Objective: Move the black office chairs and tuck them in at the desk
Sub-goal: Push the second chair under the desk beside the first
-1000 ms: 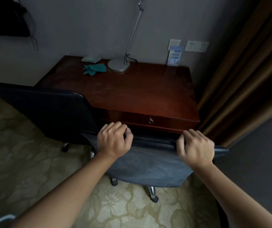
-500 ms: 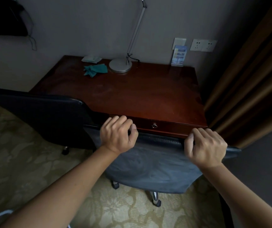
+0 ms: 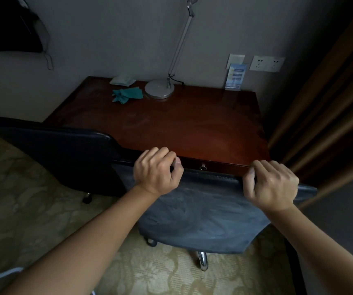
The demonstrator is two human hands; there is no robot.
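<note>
Two black, leather-covered office chairs at the front edge of a dark red-brown polished wooden desk. Nearer chair seen from behind: broad padded back, dull and scuffed grey in the dim light, top rim pressed right up to the desk's drawer front, chrome legs and castors showing below on the patterned beige carpet. Second chair just left of it, backs overlapping, also against the desk edge. Left hand and right hand on the top rim of the nearer chair, well apart, fingers curled over and closed on the rim. Seats hidden under the backs and desk; fingertips out of sight behind the rim; second chair's base mostly lost in shadow, one castor visible.
</note>
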